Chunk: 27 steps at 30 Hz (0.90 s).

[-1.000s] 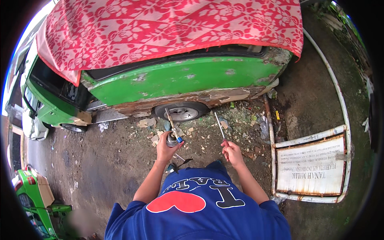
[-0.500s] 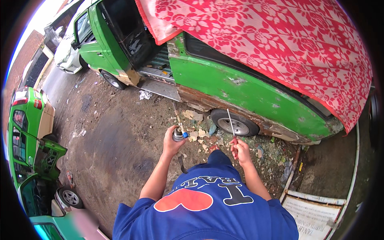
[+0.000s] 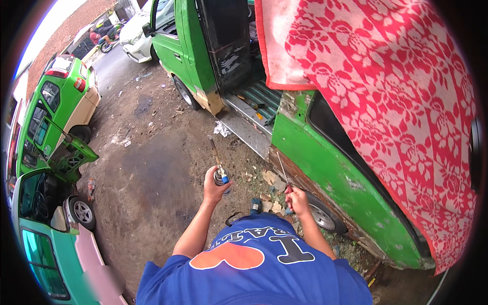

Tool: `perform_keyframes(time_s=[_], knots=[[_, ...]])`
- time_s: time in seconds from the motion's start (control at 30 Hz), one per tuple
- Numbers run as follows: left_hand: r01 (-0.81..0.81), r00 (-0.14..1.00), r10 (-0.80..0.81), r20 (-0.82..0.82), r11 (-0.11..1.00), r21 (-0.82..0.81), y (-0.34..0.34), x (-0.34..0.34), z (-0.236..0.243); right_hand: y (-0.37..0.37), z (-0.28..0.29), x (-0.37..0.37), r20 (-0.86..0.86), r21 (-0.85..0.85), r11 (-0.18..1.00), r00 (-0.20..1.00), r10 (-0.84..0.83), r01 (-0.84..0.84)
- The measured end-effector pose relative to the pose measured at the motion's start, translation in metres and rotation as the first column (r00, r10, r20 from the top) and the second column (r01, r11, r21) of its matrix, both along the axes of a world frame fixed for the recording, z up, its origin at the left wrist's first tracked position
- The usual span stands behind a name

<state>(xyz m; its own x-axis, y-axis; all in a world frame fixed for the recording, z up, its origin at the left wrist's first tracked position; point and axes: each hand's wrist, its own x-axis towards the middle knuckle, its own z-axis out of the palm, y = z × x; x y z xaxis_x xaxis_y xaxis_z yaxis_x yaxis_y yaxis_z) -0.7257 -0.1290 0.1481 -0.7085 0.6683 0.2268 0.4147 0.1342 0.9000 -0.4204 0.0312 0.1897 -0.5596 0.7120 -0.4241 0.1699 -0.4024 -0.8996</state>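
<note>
My left hand (image 3: 212,189) is closed around a gas torch (image 3: 222,178), a small canister with a blue knob. Its long burner tube (image 3: 214,150) points away from me, and no flame can be made out. Closed round the red handle of a screwdriver (image 3: 282,169), my right hand (image 3: 298,201) holds the thin shaft upward beside the van's lower side. The green van (image 3: 330,168) stands ahead and to the right, its paint chipped and its lower panel rusty brown. A red and pink floral cloth (image 3: 376,96) hangs over its roof and windows.
The van's side doorway shows a ribbed floor (image 3: 274,96) and a metal step (image 3: 249,133). Broken flakes (image 3: 274,180) and crumpled white litter (image 3: 222,129) lie on the dirt. Leftward are a green car (image 3: 63,101), an open car door (image 3: 76,156) and a teal vehicle (image 3: 46,244). A white car (image 3: 137,44) stands beyond.
My view has turned left, so the van and its doorway sit farther right. Both hands still hold their tools, now nearer the doorway. A person on a motorbike has come into sight at the far left.
</note>
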Motion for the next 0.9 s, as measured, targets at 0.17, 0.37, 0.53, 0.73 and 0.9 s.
perform_keyframes(time_s=[0.17,0.37,0.53,0.73,0.9], knots=[[-0.093,0.996,0.093,0.006,0.996,-0.014,0.047,-0.060,0.005,0.077,0.007,-0.090,0.073,0.109,0.980,0.985,0.157,-0.165],[-0.109,0.989,0.107,0.102,0.994,0.011,0.092,-0.145,-0.009,0.127,0.011,-0.180,0.113,0.100,0.983,0.983,0.144,-0.155],[0.013,0.996,-0.009,0.094,0.999,-0.037,0.147,-0.224,-0.016,0.158,-0.016,-0.241,0.142,0.076,0.997,0.990,0.019,-0.030],[0.263,0.965,-0.264,0.003,0.961,-0.081,0.220,-0.348,-0.041,0.179,-0.041,-0.332,0.121,0.060,0.976,0.969,-0.217,0.211],[0.420,0.907,-0.417,0.051,0.897,-0.139,0.281,-0.409,-0.042,0.181,-0.041,-0.381,0.133,0.007,0.919,0.911,-0.391,0.393]])
